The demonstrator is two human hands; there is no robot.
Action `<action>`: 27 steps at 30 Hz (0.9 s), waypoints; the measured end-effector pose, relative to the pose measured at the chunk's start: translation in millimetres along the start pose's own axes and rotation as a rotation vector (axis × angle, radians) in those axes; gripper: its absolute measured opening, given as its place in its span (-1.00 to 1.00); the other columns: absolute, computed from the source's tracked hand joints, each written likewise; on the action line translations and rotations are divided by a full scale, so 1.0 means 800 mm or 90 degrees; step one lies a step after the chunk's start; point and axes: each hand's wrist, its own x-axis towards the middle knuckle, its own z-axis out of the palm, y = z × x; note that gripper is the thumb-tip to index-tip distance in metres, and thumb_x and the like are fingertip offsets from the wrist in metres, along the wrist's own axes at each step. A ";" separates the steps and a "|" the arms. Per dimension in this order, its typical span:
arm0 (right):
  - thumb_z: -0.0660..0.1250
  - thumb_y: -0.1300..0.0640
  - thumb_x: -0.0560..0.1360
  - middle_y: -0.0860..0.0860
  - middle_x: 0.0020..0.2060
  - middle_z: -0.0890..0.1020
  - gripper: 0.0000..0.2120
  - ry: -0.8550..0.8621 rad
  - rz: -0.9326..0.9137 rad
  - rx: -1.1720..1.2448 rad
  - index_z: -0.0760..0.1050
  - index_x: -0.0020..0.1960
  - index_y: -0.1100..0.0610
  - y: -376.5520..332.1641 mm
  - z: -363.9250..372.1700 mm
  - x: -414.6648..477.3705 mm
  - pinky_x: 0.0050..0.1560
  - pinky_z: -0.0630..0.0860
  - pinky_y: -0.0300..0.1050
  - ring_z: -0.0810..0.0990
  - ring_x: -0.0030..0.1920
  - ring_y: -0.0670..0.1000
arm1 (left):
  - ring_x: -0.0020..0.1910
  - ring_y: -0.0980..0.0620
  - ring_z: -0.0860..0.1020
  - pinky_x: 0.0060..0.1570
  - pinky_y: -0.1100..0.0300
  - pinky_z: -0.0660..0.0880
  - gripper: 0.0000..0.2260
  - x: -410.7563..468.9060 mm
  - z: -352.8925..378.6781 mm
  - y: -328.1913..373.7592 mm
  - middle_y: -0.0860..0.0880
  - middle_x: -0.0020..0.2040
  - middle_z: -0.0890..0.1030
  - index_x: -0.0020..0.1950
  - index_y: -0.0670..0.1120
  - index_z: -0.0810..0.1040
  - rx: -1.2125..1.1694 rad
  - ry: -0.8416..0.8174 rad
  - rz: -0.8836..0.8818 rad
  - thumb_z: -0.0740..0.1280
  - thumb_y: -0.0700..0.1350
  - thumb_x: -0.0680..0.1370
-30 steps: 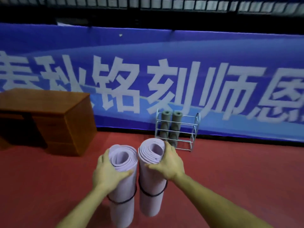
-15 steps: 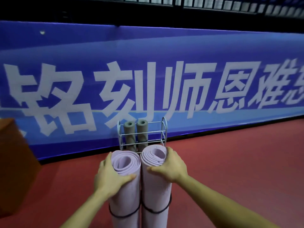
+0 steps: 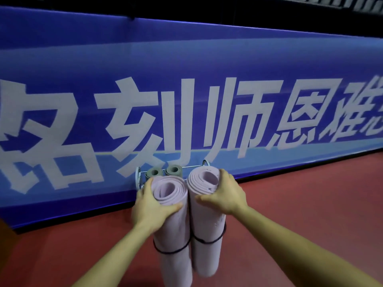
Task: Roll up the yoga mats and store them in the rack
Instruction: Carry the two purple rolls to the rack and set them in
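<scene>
While two rolled lilac yoga mats are held upright and side by side in front of the body, each is gripped near its top end by one hand. The left lilac mat (image 3: 174, 228) is clasped by the left hand (image 3: 151, 208), whose fingers are curled round the outer side of the roll and whose thumb is laid across the near side. The right lilac mat (image 3: 207, 224) is clasped in the same way by the right hand (image 3: 226, 195), with the thumb pointed inward across the near face. The two rolls are pressed against each other along their length, and the top of the right one is seen higher in view than that of the left. Below the hands, a black band (image 3: 172, 250) is looped round the left roll and a second black band (image 3: 209, 241) round the right. Directly behind the mats, and largely hidden by them, a pale wire rack (image 3: 138, 177) is stood on the red floor (image 3: 290, 204) at the foot of a blue banner (image 3: 186, 79) printed with large white characters. Two rolled grey mats (image 3: 153, 172) (image 3: 174, 170) are stored upright in the rack, side by side; only their top ends can be seen. Whether the lilac mats are touching the rack cannot be told.
</scene>
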 end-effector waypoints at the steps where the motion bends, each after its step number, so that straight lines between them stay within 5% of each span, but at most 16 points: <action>1: 0.47 -0.46 0.05 -0.12 0.18 0.54 -0.08 0.017 0.010 0.007 0.37 0.31 -0.10 -0.004 0.001 0.023 0.12 0.57 0.01 0.58 0.15 -0.02 | 0.35 -0.16 0.49 0.21 -0.01 0.47 0.08 0.029 0.005 0.005 -0.05 0.45 0.42 0.57 0.21 0.18 0.004 -0.003 0.011 0.65 0.25 0.16; 12: 0.54 -0.36 0.09 -0.18 0.11 0.60 -0.20 0.165 0.005 0.078 0.42 0.25 -0.13 -0.053 -0.035 0.260 0.05 0.61 0.05 0.63 0.06 -0.04 | 0.48 -0.17 0.38 0.31 -0.14 0.44 0.13 0.304 0.036 0.092 -0.02 0.58 0.32 0.64 0.15 0.08 0.001 0.023 0.121 0.63 0.30 0.22; 20: 0.56 -0.42 0.08 -0.15 0.20 0.59 -0.06 0.186 -0.070 0.080 0.41 0.36 -0.09 -0.045 -0.067 0.452 0.10 0.61 0.08 0.61 0.12 -0.02 | 0.54 -0.15 0.30 0.37 -0.14 0.38 0.10 0.497 0.090 0.142 -0.01 0.62 0.26 0.65 0.13 0.10 -0.056 0.108 0.081 0.63 0.27 0.26; 27: 0.63 -0.28 0.17 -0.16 0.13 0.55 -0.14 0.141 -0.115 0.055 0.41 0.36 -0.04 -0.028 -0.068 0.603 0.06 0.55 -0.02 0.56 0.08 -0.03 | 0.52 -0.12 0.35 0.40 -0.11 0.39 0.08 0.637 0.167 0.115 -0.01 0.58 0.33 0.64 0.11 0.13 -0.127 0.140 0.014 0.64 0.24 0.27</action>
